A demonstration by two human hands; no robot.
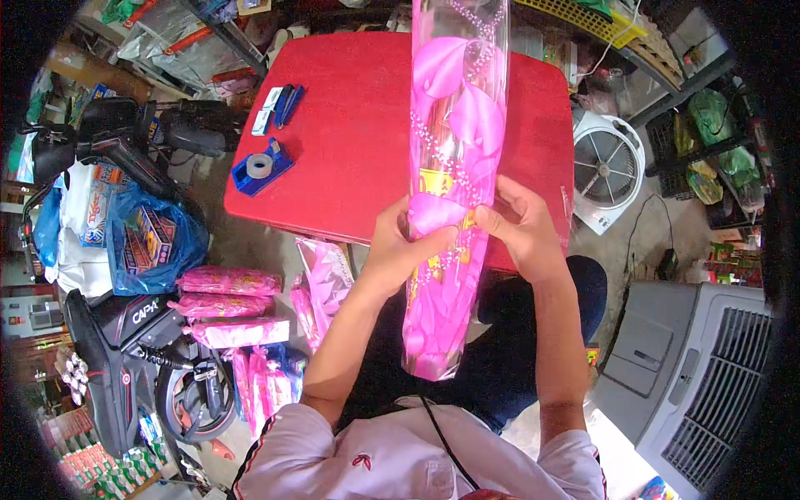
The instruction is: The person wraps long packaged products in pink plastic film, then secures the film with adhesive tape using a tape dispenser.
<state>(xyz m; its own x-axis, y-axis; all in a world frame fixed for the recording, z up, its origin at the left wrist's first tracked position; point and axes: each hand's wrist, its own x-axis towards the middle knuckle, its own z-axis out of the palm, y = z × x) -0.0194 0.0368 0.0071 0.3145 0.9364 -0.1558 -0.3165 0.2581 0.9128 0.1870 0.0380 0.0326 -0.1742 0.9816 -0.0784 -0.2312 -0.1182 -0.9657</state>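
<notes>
A long clear plastic sleeve (457,125), printed with pink calla lilies and strings of small white dots, stands lengthwise in front of my chest. Pink contents with yellow patches show through its lower half; I cannot make out what they are. My left hand (398,250) grips its left side, the thumb lying across the front. On the right edge, my right hand (525,227) pinches the sleeve with thumb and fingers at about the same height. The sleeve's upper part passes over the red table (342,150).
A blue tape dispenser (262,167), a stapler (288,107) and small boxes (267,110) lie on the table's left. Several pink wrapped packs (229,304) sit on the floor by a black motorbike (125,333). A fan (607,167) and a grey air cooler (679,375) stand right.
</notes>
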